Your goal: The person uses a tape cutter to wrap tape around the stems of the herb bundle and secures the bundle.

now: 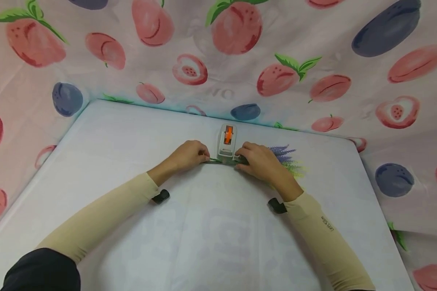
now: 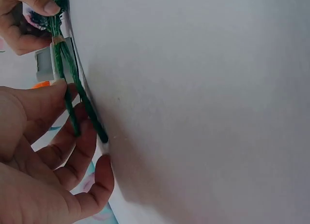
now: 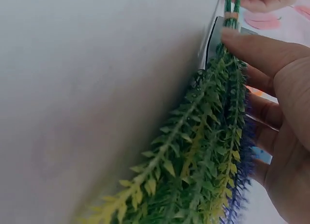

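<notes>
A bunch of artificial flowers (image 3: 193, 146), with yellow-green and purple sprigs, lies across the far middle of the table. My right hand (image 1: 261, 161) grips it where the leafy sprigs narrow into stems, thumb over the top. Two green stems (image 2: 82, 98) stick out on the other side, and my left hand (image 1: 189, 155) pinches them near their ends. Between the hands a tan band (image 2: 58, 39) wraps around the stems. Just behind them stands a grey-white tape dispenser (image 1: 221, 147) with an orange reel (image 1: 228, 135). The stems run along its front end.
A white cloth covers the table (image 1: 204, 234). Fruit-patterned curtains (image 1: 211, 81) hang behind it and on both sides. Dark wrist cameras (image 1: 162, 197) are strapped under the beige sleeves (image 1: 105, 214).
</notes>
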{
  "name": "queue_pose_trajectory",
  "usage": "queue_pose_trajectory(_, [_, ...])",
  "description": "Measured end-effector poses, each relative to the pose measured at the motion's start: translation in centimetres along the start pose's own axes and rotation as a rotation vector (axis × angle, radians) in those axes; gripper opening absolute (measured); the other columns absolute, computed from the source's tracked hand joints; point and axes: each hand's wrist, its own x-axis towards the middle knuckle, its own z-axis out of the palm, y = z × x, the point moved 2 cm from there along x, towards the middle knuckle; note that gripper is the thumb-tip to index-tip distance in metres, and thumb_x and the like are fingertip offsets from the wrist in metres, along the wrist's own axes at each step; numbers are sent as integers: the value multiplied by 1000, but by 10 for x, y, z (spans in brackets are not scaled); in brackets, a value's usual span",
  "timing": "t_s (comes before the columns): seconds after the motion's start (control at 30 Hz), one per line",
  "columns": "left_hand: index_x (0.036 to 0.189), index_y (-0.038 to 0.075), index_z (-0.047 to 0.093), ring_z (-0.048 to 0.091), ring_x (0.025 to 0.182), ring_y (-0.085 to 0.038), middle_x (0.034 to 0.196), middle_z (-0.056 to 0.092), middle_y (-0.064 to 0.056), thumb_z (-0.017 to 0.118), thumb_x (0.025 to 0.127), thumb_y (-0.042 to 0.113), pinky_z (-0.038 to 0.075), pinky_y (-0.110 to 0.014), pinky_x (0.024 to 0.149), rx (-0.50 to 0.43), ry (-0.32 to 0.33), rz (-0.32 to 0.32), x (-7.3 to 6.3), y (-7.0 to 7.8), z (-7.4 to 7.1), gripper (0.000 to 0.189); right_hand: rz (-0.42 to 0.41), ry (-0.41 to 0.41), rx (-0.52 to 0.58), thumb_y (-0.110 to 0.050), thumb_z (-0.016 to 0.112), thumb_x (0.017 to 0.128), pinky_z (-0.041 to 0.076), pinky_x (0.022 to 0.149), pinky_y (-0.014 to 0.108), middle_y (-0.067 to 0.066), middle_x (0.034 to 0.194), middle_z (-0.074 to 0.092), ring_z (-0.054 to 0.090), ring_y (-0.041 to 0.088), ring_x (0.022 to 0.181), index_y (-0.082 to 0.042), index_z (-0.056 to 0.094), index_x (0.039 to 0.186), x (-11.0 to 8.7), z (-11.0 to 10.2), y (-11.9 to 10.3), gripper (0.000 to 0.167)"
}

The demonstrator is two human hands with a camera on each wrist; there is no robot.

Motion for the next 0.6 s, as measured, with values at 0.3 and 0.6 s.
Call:
queue_pose_trajectory(0.3, [106, 4, 78, 61, 95, -22, 103, 71, -9, 70, 96, 13, 51, -39, 88, -14, 7, -9, -3, 0, -5, 15, 15, -54, 31, -49, 81, 85, 46, 103, 49, 6, 116, 67, 62, 25, 108, -10, 71, 123, -2, -4, 8, 55])
queue_pose_trajectory(0.6, [112, 3, 75, 62, 105, -24, 111, 71, -11, 67, 98, 14, 50, -42, 96, -56, 3, -24, -9, -6, -8, 19, 25, -67, 115, -48, 82, 84, 40, 112, 50, 9, 129, 65, 58, 28, 123, -8, 66, 131, -10, -13, 13, 64])
